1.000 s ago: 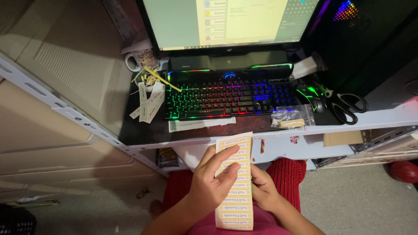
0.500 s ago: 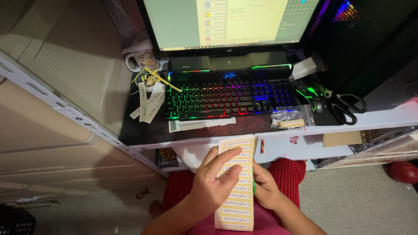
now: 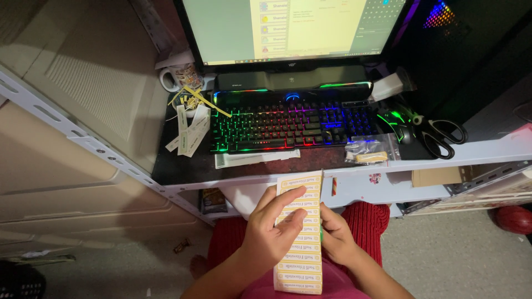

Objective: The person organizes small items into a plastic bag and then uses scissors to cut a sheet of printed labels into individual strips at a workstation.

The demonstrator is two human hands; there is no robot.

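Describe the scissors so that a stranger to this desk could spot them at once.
Start at the keyboard with rainbow backlight under the monitor. Go right past the black mouse to the desk's right end. The scissors lie flat there, black-handled with two big loops towards the desk's front edge, the only cutting tool among the small bags and paper strips.

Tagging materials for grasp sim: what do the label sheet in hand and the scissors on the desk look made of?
Label sheet: likely matte paper with yellow stickers in rows; it stays flat and thin between left hand and right hand. Scissors: black handles look like plastic, slightly glossy; the blades are too dark to judge, probably metal.
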